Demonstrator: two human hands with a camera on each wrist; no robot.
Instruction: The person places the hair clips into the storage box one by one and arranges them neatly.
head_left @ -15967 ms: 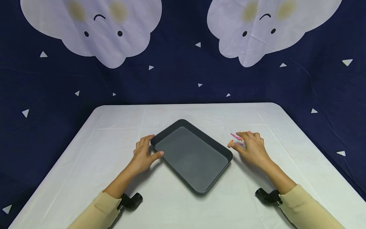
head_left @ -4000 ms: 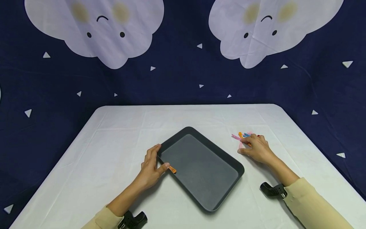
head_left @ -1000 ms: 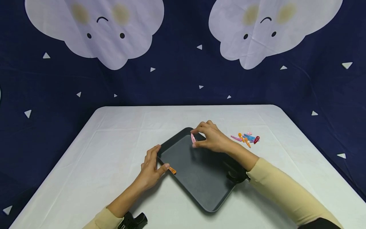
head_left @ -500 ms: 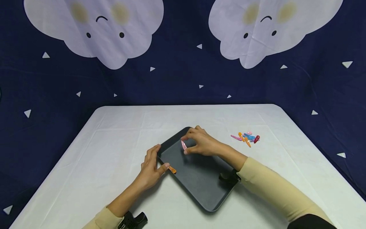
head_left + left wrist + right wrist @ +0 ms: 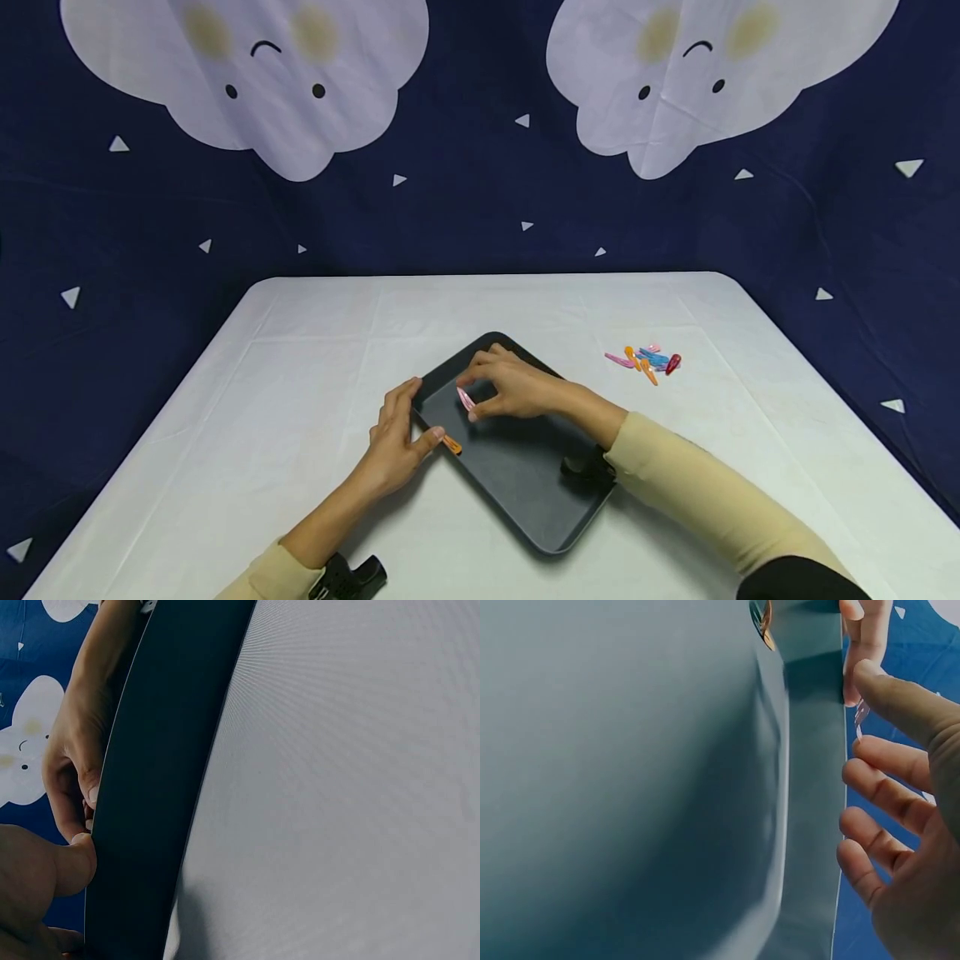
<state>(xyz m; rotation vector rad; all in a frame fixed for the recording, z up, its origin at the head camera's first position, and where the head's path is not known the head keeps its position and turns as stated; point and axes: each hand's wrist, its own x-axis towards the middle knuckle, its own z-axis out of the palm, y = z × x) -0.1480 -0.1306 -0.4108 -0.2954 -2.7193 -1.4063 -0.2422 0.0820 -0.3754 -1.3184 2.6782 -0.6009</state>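
A dark grey baking tray [image 5: 525,500] lies at an angle on the white table. My left hand [image 5: 397,437] grips its left edge, thumb over the rim and fingers outside; in the left wrist view the thumb [image 5: 71,862] sits on the rim. Between thumb and index finger, my right hand [image 5: 517,390] pinches a pink snap hair clip [image 5: 465,399] above the tray's left part. An orange hair clip [image 5: 452,445] lies inside the tray beside the left thumb. In the right wrist view, the pink clip shows partly between the fingertips.
To the right of the tray is a small pile of hair clips: orange [image 5: 648,372], blue [image 5: 655,359], pink [image 5: 619,361] and dark red [image 5: 673,364]. A navy cloth [image 5: 480,225] with clouds hangs behind the table [image 5: 315,333].
The orange clip has come into the tray since the oldest frame, and the tray has shifted right and nearer. My right hand has taken the pink clip from the pile and moved left, lower.
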